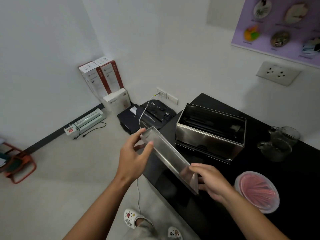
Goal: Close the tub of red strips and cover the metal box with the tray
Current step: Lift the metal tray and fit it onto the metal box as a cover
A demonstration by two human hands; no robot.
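Note:
A long shiny metal tray (168, 156) is held tilted in the air over the black counter's left edge. My left hand (134, 155) grips its far end and my right hand (210, 181) grips its near end. To the right of the tray stands the open metal box (210, 134), its top uncovered and its dark inside visible. A round clear tub of red strips (258, 192) sits on the counter to the right of my right hand, with a clear lid on it.
Two glass measuring jugs (278, 144) stand at the right of the black counter (303, 161). On the floor left of the counter are a black shredder (155, 113), a white cable (143, 115), cardboard boxes (103, 78), a laminator (86, 122) and an orange stool (19, 163).

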